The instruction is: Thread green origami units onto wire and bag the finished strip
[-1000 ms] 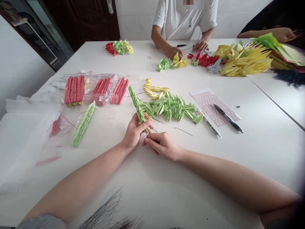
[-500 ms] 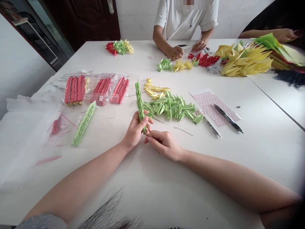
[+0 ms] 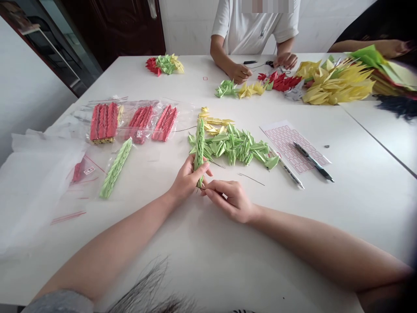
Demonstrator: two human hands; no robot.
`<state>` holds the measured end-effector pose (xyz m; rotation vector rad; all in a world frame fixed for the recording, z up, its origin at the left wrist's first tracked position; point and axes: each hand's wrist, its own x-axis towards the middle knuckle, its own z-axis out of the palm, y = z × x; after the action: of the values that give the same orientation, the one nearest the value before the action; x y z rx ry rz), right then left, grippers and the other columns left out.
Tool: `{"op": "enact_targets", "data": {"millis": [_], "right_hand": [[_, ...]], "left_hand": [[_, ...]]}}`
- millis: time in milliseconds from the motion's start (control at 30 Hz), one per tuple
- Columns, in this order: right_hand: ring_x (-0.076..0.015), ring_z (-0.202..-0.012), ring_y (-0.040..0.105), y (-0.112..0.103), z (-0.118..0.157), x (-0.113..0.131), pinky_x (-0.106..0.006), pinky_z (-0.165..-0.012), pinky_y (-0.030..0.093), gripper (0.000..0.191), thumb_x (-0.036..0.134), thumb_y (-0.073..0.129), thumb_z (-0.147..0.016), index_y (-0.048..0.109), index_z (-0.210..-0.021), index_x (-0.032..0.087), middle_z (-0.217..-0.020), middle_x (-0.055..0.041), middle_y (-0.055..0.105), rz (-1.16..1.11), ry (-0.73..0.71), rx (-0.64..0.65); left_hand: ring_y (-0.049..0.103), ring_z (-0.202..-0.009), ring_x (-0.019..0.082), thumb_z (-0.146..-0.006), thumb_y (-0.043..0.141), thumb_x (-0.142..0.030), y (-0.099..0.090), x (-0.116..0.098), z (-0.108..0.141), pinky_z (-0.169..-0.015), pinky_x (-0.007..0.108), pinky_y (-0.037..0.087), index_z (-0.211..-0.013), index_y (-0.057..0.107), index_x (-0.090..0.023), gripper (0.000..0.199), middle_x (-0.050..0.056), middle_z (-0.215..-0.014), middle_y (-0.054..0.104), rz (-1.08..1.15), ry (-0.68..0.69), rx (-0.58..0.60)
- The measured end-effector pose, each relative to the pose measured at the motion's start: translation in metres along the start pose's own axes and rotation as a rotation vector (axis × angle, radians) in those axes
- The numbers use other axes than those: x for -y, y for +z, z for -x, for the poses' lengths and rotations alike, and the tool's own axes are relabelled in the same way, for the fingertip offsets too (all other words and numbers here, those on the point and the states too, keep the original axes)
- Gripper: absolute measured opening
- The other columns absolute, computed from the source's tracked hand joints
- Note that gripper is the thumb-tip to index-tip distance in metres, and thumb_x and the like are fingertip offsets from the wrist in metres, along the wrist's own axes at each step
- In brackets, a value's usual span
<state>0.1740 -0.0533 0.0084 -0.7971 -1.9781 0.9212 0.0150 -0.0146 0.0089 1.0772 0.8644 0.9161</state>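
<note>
My left hand point(image 3: 192, 174) is wrapped round the lower half of a stack of folded green paper pieces point(image 3: 200, 137), held upright like a slim braided column. At the stack's lower end my right hand point(image 3: 228, 195) pinches a thin dark thread or wire point(image 3: 202, 188); which of the two it is I cannot tell. Just behind the stack lies a loose pile of green folded paper pieces point(image 3: 231, 145). A short string of yellow folded pieces point(image 3: 216, 122) sits beyond it. Another thin dark strand point(image 3: 250, 178) lies on the table to the right.
Bagged red paper stacks point(image 3: 140, 124) and a bagged green stack point(image 3: 116, 167) lie left, beside white plastic sheeting point(image 3: 42, 174). A label sheet point(image 3: 295, 148) with two pens point(image 3: 312, 161) is right. Across the table point(image 3: 228, 261), a person in white point(image 3: 257, 34) works near coloured paper pieces.
The green stack has swung slightly right and turned, showing its woven face. My right hand has shifted a little right with the strand. Across the table, the person's hand has moved right.
</note>
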Motion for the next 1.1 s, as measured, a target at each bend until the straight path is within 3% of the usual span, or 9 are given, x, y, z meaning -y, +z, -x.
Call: {"op": "enact_targets", "data": {"millis": [167,267,433,600,700,800,933,1100], "right_hand": [[-0.0117,-0.062,0.057,-0.001,-0.002,0.000,-0.023,-0.057,0.045,0.027,0.029,0.043,-0.102,0.061,-0.087,0.016,-0.077,-0.0056,0.068,-0.034,0.096,-0.081],[-0.0109,-0.054,0.049,-0.003,-0.007,-0.005,-0.025,-0.054,0.044,0.026,0.035,0.047,-0.100,0.059,-0.085,0.018,-0.070,-0.0020,0.065,0.012,0.127,-0.197],[-0.0091,-0.048,0.036,-0.003,-0.009,-0.011,-0.032,-0.071,0.052,0.026,0.037,0.051,-0.099,0.059,-0.082,0.020,-0.056,0.0054,0.052,0.037,0.095,-0.285],[-0.0097,-0.051,0.045,-0.005,-0.008,-0.010,-0.024,-0.047,0.040,0.025,0.037,0.055,-0.097,0.063,-0.083,0.018,-0.063,0.0000,0.060,0.098,0.066,-0.326],[-0.0111,-0.054,0.050,-0.010,-0.012,-0.008,-0.025,-0.049,0.042,0.021,0.034,0.060,-0.094,0.065,-0.082,0.018,-0.067,-0.0019,0.062,0.150,0.016,-0.402],[-0.0118,-0.056,0.055,-0.014,-0.018,-0.010,-0.025,-0.050,0.043,0.018,0.032,0.062,-0.093,0.066,-0.082,0.018,-0.068,-0.0024,0.065,0.121,0.007,-0.463],[-0.0118,-0.055,0.057,-0.015,-0.019,-0.013,-0.025,-0.049,0.044,0.022,0.036,0.061,-0.094,0.065,-0.082,0.018,-0.066,-0.0020,0.064,0.082,0.046,-0.446],[-0.0132,-0.057,0.059,-0.014,-0.016,-0.010,-0.027,-0.049,0.046,0.019,0.032,0.062,-0.092,0.065,-0.080,0.017,-0.068,-0.0038,0.065,0.152,0.018,-0.443]], "left_hand": [[0.045,-0.042,0.006,-0.086,0.068,-0.044,-0.002,0.000,0.000,-0.041,0.019,0.037,-0.103,0.048,-0.021,0.035,-0.008,-0.063,0.052,-0.023,-0.007,0.081],[0.040,-0.044,0.006,-0.087,0.066,-0.048,-0.004,-0.002,0.000,-0.041,0.018,0.031,-0.105,0.052,-0.020,0.036,-0.008,-0.060,0.047,-0.035,-0.013,0.141],[0.037,-0.048,0.008,-0.093,0.045,-0.064,-0.005,-0.001,0.002,-0.043,0.020,0.027,-0.101,0.056,-0.018,0.048,-0.005,-0.060,0.043,-0.011,0.009,0.216],[0.038,-0.048,0.008,-0.090,0.056,-0.058,-0.004,0.000,0.002,-0.044,0.019,0.028,-0.084,0.049,-0.019,0.040,-0.005,-0.060,0.043,-0.014,-0.011,0.206],[0.035,-0.045,0.008,-0.092,0.053,-0.053,-0.004,-0.001,0.002,-0.043,0.019,0.029,-0.080,0.044,-0.020,0.036,-0.006,-0.056,0.043,-0.023,-0.020,0.226],[0.034,-0.042,0.008,-0.096,0.042,-0.050,-0.006,-0.002,0.002,-0.042,0.021,0.030,-0.086,0.050,-0.019,0.033,-0.006,-0.055,0.044,-0.054,-0.034,0.268],[0.039,-0.041,0.009,-0.096,0.037,-0.044,-0.007,-0.003,0.002,-0.043,0.023,0.032,-0.092,0.055,-0.018,0.032,-0.003,-0.059,0.047,-0.088,-0.069,0.307],[0.032,-0.044,0.009,-0.095,0.038,-0.045,-0.007,-0.003,0.002,-0.044,0.024,0.027,-0.097,0.057,-0.017,0.034,-0.003,-0.061,0.046,-0.078,-0.097,0.351]]}}
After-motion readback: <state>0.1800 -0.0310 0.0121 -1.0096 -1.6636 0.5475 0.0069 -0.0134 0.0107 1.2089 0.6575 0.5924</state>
